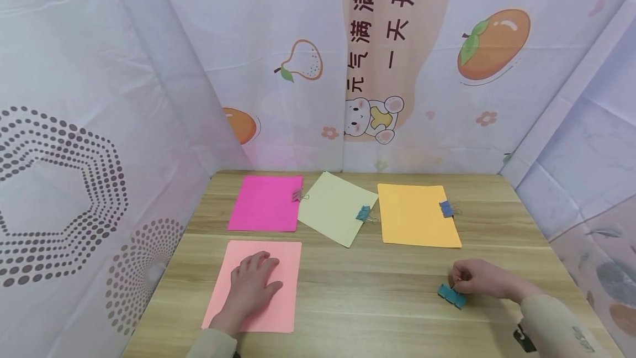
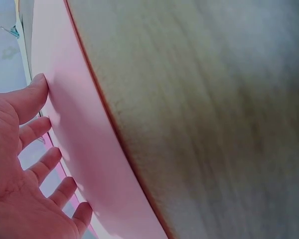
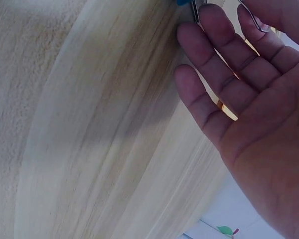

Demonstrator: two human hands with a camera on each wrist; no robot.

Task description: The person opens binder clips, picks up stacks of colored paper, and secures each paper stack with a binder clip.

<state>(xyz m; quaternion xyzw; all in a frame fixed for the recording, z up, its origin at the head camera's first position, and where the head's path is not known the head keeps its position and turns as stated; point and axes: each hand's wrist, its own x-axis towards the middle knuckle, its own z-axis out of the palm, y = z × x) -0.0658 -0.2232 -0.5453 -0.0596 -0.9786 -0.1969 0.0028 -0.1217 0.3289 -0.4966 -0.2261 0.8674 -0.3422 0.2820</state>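
Note:
My left hand (image 1: 252, 286) rests on a stack of light pink paper (image 1: 285, 314) at the front left, its fingers spread. In the left wrist view the fingertips (image 2: 41, 81) lie right at the pink sheet's surface. On the right side of the table, my right hand (image 1: 474, 278) pinches a teal binder clip (image 1: 452, 296) by its wire handles. The clip's body hangs low toward the wood, with no paper in it. In the right wrist view the wire handle (image 3: 254, 17) shows between thumb and fingers, while the clip's body is mostly cut off at the top edge.
Along the back lie magenta paper (image 1: 265, 203) with a pinkish binder clip (image 1: 297, 196), pale green paper (image 1: 328, 206) with a teal clip (image 1: 364, 213), and orange paper (image 1: 414, 214) with a blue clip (image 1: 446, 209). Printed cloth (image 1: 223, 26) hangs around the wooden table (image 1: 367, 303).

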